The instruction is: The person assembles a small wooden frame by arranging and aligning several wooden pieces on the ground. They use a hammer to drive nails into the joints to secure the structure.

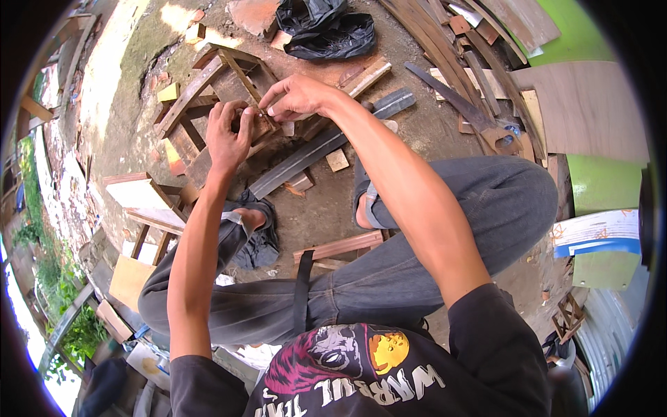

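A small frame of joined wooden strips (192, 96) lies on the ground in front of me. My left hand (228, 135) is at its near corner, fingers bent and closed over the wood. Just to the right, my right hand (300, 97) reaches to the same corner, thumb and forefinger pinched together. Whatever sits between those fingertips is too small to make out. The two hands' fingertips almost meet. Below them a long dark grey bar with a pale line (295, 165) slants across the ground, beside a small square wood block (337, 160).
A handsaw (451, 99) with a wooden handle lies at the right among long boards (434, 52). Black plastic bags (332, 36) lie at the far side. A white-topped wooden piece (142, 194) stands at the left. My bent legs (445, 208) frame the near ground.
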The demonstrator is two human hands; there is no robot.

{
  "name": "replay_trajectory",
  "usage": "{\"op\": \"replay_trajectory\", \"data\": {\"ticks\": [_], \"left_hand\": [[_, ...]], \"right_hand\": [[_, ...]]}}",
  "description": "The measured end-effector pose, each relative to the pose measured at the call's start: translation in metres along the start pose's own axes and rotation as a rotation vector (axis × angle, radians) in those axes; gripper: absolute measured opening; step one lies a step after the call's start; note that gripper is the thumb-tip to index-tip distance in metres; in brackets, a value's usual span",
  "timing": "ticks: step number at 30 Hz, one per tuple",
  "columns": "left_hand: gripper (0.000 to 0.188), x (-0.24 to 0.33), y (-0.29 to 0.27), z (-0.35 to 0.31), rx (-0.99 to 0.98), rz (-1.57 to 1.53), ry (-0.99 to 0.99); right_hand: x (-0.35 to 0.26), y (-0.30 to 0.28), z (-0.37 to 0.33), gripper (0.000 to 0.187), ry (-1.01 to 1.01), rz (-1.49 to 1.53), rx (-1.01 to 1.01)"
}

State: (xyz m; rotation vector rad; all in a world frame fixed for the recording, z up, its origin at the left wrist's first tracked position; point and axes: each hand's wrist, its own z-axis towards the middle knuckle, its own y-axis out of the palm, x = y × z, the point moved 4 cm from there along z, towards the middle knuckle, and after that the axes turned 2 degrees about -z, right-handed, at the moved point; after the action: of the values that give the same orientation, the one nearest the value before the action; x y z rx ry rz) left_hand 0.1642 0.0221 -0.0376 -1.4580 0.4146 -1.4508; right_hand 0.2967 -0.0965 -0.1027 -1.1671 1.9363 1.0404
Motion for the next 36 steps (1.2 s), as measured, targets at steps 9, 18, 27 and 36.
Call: {"op": "replay_trajectory", "data": {"ticks": [9, 18, 27, 36], "left_hand": [[0.014, -0.007, -0.004, -0.003, 0.083, -0.083, 0.033], [0.016, -0.010, -0.018, -0.015, 0.189, -0.025, 0.059], [0.029, -0.070, -0.093, -0.056, 0.335, -0.286, -0.269], [0.085, -0.114, -0.132, -0.121, -0.163, -0.134, -0.344]], "right_hand": [[0.022, 0.013, 0.005, 0.023, -0.227, -0.297, 0.282], [0.006, 0.025, -0.021, 0.023, -0.262, -0.420, 0.435], [-0.033, 0.031, -0.035, 0.022, -0.305, -0.580, 0.626], [-0.038, 0.027, -0.034, 0.028, -0.263, -0.797, 0.540]]}}
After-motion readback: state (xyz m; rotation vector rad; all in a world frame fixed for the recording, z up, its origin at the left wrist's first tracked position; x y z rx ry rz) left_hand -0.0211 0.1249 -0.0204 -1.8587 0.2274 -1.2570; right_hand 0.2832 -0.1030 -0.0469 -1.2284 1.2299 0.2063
